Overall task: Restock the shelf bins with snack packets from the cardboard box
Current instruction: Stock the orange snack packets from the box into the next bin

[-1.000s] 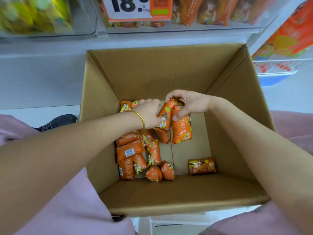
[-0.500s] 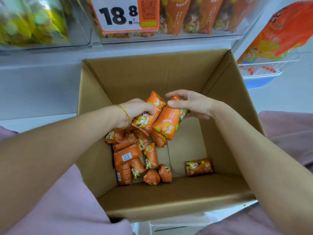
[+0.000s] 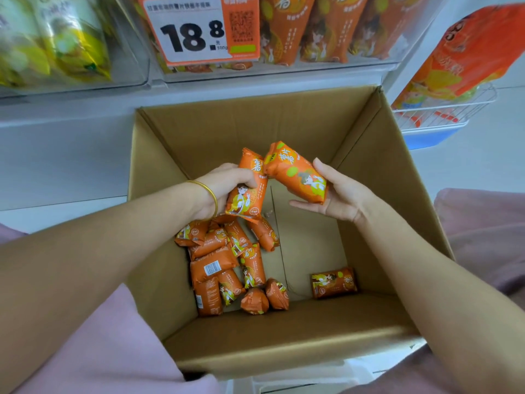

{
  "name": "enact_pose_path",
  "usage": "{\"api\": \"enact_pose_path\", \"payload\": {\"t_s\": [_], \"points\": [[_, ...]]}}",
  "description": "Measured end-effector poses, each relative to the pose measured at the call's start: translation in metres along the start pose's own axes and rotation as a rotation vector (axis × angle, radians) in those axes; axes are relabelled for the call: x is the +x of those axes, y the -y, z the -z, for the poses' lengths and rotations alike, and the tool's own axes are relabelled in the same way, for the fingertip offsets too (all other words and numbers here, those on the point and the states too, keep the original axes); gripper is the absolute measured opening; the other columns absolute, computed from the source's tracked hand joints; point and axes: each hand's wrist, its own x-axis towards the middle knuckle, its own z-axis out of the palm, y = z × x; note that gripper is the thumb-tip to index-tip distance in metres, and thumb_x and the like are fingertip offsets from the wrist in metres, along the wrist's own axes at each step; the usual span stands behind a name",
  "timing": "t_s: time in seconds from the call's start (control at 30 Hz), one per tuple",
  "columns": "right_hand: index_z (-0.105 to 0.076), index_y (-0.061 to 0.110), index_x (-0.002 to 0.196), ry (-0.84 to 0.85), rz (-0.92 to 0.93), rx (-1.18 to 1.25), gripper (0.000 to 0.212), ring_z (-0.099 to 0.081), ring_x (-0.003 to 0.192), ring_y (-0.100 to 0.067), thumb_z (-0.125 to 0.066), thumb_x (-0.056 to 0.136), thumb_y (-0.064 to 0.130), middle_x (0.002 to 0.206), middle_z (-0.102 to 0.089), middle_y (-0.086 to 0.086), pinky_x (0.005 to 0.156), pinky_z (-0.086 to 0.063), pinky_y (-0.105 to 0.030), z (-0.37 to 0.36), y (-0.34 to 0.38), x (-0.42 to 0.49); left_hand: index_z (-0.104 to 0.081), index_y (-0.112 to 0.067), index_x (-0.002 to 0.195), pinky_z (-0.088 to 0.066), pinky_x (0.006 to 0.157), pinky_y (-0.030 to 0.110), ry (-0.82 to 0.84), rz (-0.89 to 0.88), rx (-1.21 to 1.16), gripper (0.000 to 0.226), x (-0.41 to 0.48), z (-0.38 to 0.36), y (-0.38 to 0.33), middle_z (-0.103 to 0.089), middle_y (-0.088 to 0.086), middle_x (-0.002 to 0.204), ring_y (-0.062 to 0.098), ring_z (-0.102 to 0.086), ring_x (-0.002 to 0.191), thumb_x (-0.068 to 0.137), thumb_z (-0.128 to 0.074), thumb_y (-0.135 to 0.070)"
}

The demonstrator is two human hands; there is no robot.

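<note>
An open cardboard box stands in front of me below the shelf. My left hand, with a gold bangle on the wrist, grips an orange snack packet held upright above the box floor. My right hand holds a second orange packet tilted beside the first, their top ends touching. Several more orange packets lie heaped on the box floor at the left, and one lone packet lies at the right. A clear shelf bin above holds the same orange packets.
A price tag reading 18.8 hangs on the bin front. A clear bin of yellow packets sits to its left. At the right a white wire basket carries a large orange bag. My pink-clad knees flank the box.
Both hands have lifted a packet each up out of the heap and turned them upright. The view has tilted up, showing more of the shelf bins.
</note>
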Motion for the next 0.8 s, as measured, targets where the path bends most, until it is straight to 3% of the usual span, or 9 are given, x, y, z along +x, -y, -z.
{"api": "enact_pose_path", "payload": {"t_s": [0.1,0.2,0.33,0.47,0.63,0.8], "points": [[-0.062,0.017,0.108,0.025,0.004,-0.170,0.089,-0.069,0.081,-0.015,-0.093,0.032,0.051,0.095,-0.069,-0.004,0.069,-0.058,-0.030,-0.006,-0.007,0.004,-0.049,-0.005,0.118,-0.054,0.073,0.037,-0.021,-0.017,-0.051,0.034,0.001,-0.002,-0.002,-0.061,0.016,0.094,0.026,-0.063,0.078,0.085,-0.055,-0.005],[-0.061,0.024,0.116,0.136,0.011,-0.308,0.062,-0.067,0.089,-0.018,-0.084,0.060,0.036,0.105,-0.068,-0.002,0.072,-0.057,-0.031,-0.014,-0.006,-0.001,-0.054,0.000,0.117,-0.053,0.082,0.044,-0.012,-0.038,-0.038,0.031,0.000,-0.002,-0.005,-0.064,0.022,0.103,0.031,-0.064,0.084,0.086,-0.052,-0.003],[-0.050,0.018,0.131,0.220,-0.014,-0.357,0.088,-0.065,0.104,-0.027,-0.090,0.054,0.032,0.121,-0.064,-0.008,0.086,-0.055,-0.046,-0.021,-0.003,-0.002,-0.055,0.002,0.120,-0.053,0.088,0.049,0.002,-0.038,-0.004,0.035,-0.002,-0.005,-0.008,-0.063,0.026,0.114,0.038,-0.064,0.101,0.086,-0.053,-0.004],[-0.041,0.012,0.139,0.243,0.000,-0.303,0.107,-0.062,0.113,-0.029,-0.094,0.049,0.035,0.130,-0.059,-0.012,0.090,-0.053,-0.045,-0.025,-0.001,-0.003,-0.053,-0.006,0.121,-0.056,0.071,0.034,-0.003,-0.067,-0.017,0.037,0.000,-0.007,-0.007,-0.066,0.016,0.108,0.026,-0.067,0.091,0.085,-0.058,-0.004],[-0.038,0.018,0.141,0.272,0.090,-0.206,0.110,-0.057,0.118,-0.033,-0.094,0.047,0.035,0.138,-0.052,-0.015,0.092,-0.050,-0.051,-0.028,0.002,-0.009,-0.049,-0.006,0.127,-0.054,0.081,0.033,0.040,-0.116,-0.074,0.045,-0.003,-0.012,-0.012,-0.062,0.014,0.120,0.023,-0.062,0.105,0.085,-0.061,0.002],[-0.031,0.011,0.145,0.310,0.208,-0.152,0.114,-0.047,0.128,-0.038,-0.092,0.052,0.037,0.144,-0.044,-0.020,0.101,-0.043,-0.056,-0.038,0.013,-0.020,-0.051,-0.009,0.121,-0.057,0.074,0.026,0.138,-0.205,-0.118,0.036,-0.011,-0.016,-0.019,-0.063,0.008,0.112,0.020,-0.064,0.099,0.087,-0.060,0.000]]}}
